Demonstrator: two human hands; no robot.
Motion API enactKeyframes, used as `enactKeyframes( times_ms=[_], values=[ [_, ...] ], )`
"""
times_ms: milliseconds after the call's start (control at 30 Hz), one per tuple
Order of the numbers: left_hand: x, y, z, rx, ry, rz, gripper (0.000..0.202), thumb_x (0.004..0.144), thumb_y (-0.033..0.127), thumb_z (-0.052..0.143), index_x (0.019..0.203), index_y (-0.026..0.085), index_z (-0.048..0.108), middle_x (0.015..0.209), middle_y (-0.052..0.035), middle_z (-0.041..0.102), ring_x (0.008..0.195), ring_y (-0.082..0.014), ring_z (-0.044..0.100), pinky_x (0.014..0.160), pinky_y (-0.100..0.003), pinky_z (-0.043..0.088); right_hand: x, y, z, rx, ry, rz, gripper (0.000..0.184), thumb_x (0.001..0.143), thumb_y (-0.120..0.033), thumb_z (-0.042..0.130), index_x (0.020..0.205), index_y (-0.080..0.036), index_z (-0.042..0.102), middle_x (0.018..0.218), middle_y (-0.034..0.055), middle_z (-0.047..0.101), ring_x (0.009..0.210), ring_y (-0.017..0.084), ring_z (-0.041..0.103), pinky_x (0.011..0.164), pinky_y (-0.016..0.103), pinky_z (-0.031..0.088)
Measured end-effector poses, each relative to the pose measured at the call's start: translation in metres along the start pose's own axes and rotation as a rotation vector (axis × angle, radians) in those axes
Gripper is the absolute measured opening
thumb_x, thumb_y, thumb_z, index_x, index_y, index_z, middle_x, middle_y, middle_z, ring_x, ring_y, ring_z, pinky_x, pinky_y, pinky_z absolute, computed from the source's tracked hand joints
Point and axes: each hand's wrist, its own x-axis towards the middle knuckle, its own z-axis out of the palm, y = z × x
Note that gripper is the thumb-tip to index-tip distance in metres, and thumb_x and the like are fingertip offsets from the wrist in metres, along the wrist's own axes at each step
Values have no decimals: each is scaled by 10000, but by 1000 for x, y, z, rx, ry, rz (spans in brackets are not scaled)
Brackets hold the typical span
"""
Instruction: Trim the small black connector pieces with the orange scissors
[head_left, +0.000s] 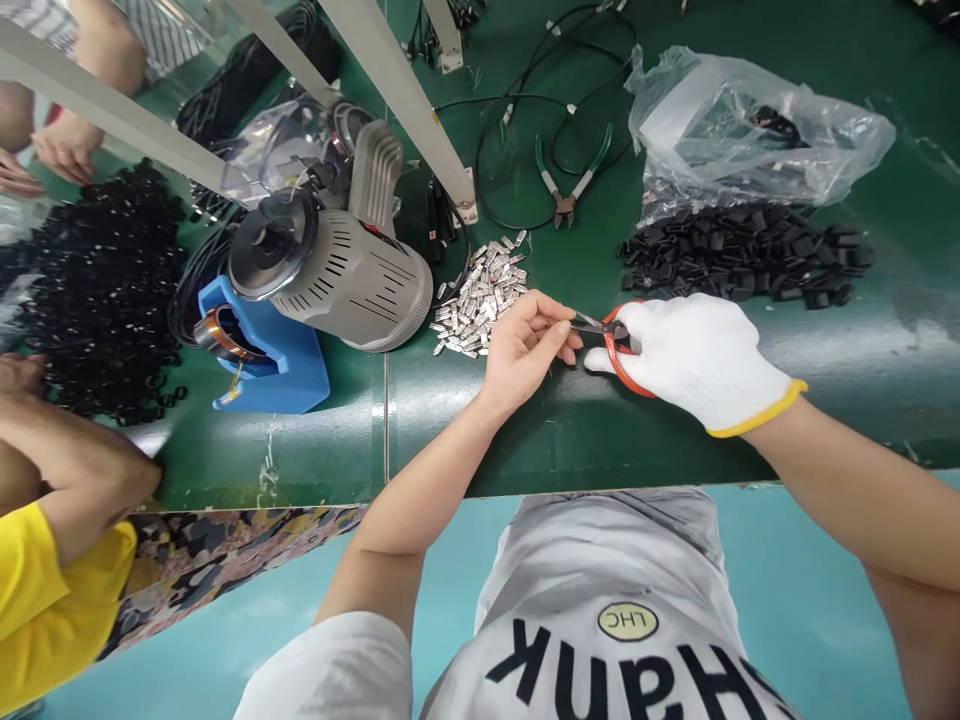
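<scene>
In the head view my bare left hand (529, 345) is closed, thumb and fingers pinched on a small piece, mostly hidden, that I cannot make out. My right hand (690, 355), in a white glove with a yellow cuff, grips a pair of red-handled pliers (621, 365). Their dark jaws point left and meet the fingertips of my left hand. Just beyond that hand lies a heap of small silver metal connector pieces (480, 300). A pile of flat black plastic pieces (742, 255) is spread beyond my right hand.
Green-handled cutters (566, 195) lie near loose black cables (517, 90). A clear plastic bag (750, 130) sits behind the black pieces. Left stand a grey machine (352, 280), a blue tape dispenser (292, 370) and a white frame post (405, 95). Other people's arms (75, 450) flank a black heap (105, 290).
</scene>
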Motion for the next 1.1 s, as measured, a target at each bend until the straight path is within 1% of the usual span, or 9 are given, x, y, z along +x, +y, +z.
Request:
enactKeyframes(
  times_ms=[133,300,433,633,733,867,1000,1100],
  values=[
    [-2,-1,4,-6,-9,-2,319,896,458,740,995,183,612,777,-17,732,589,-101,675,603,-243,575,0,0,-1,1,-7,19,594,957,-703,410,1013,-181,688,769,128,702,707,267,647,616,332,143],
    [-2,3,7,10,27,3,326,891,462,742,1001,189,602,757,-5,731,572,-98,668,592,-235,572,0,0,-3,39,-43,27,680,959,-747,340,1022,-172,696,772,140,704,724,275,651,615,323,128],
    [-2,3,7,-6,44,16,333,894,463,740,992,187,583,757,-3,735,566,-98,672,594,-236,570,0,0,-3,42,-47,32,694,944,-766,364,1041,-168,703,772,138,701,732,273,651,618,325,117],
    [0,2,8,-24,54,30,346,913,504,706,988,190,581,762,-8,743,575,-114,692,598,-255,578,0,0,-3,37,-47,24,705,939,-781,355,999,-168,699,742,136,686,728,278,657,609,328,122],
    [-1,2,9,-25,57,44,333,910,485,717,986,189,586,768,-11,745,595,-120,704,617,-262,585,1,0,-4,43,-53,31,675,941,-770,368,995,-181,694,757,128,694,732,278,658,608,323,122],
    [-2,2,9,-13,66,47,312,912,463,723,991,191,592,783,-14,752,613,-118,709,631,-262,587,1,0,-3,47,-53,44,684,935,-776,370,1004,-180,698,759,130,699,731,276,658,613,322,111],
    [-2,1,8,3,64,57,294,921,451,714,993,192,594,790,-14,756,618,-118,711,632,-261,584,0,0,1,35,-26,41,690,950,-766,339,985,-179,702,745,135,697,714,275,655,612,326,109],
    [-2,0,7,12,51,63,289,923,443,713,992,189,593,791,-17,757,619,-120,714,631,-262,580,-1,1,1,13,-17,27,699,960,-769,297,936,-190,688,709,125,684,694,274,650,608,326,111]
  ],
)
